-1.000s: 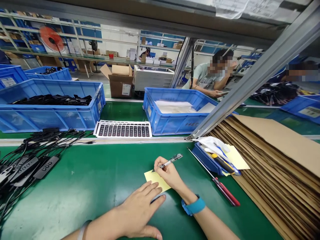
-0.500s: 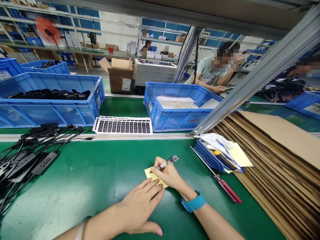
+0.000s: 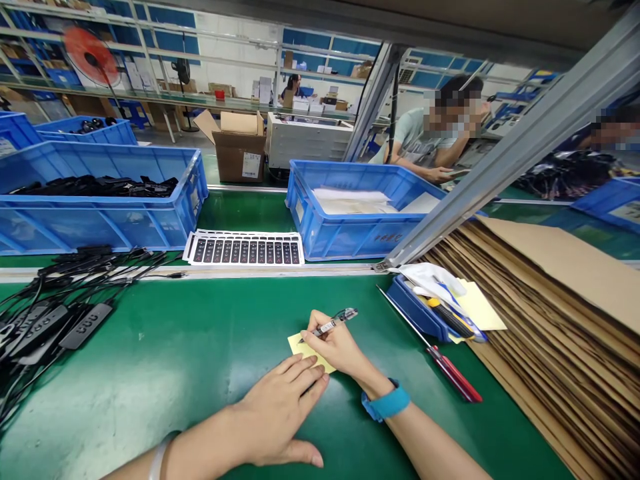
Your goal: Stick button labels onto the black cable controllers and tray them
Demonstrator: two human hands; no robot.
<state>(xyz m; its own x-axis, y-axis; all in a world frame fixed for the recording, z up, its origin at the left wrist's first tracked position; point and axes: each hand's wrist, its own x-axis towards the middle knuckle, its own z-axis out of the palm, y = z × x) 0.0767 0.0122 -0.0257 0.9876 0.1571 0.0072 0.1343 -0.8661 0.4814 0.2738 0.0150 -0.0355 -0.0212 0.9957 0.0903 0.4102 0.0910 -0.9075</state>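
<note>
A small yellow sticky note (image 3: 296, 344) lies on the green tabletop (image 3: 210, 333), partly covered by both hands. My right hand (image 3: 334, 343) grips a pen (image 3: 330, 325) with a clear cap end, its tip at the upper left part of the note. Flat on the table, my left hand (image 3: 280, 407) has its fingers stretched out, and the fingertips press on the note's lower edge. Any writing on the paper is too small to make out.
Black cabled switch boxes (image 3: 85, 325) lie left. Behind are label sheets (image 3: 245, 249) and blue crates (image 3: 100, 220) (image 3: 350, 237). A red-handled screwdriver (image 3: 453, 373), a tool tray (image 3: 420, 313) and stacked cardboard (image 3: 550, 333) are right. A co-worker (image 3: 420, 140) sits beyond the metal post.
Both hands, the pen and the note keep nearly the same places. The whole view has shifted very slightly.
</note>
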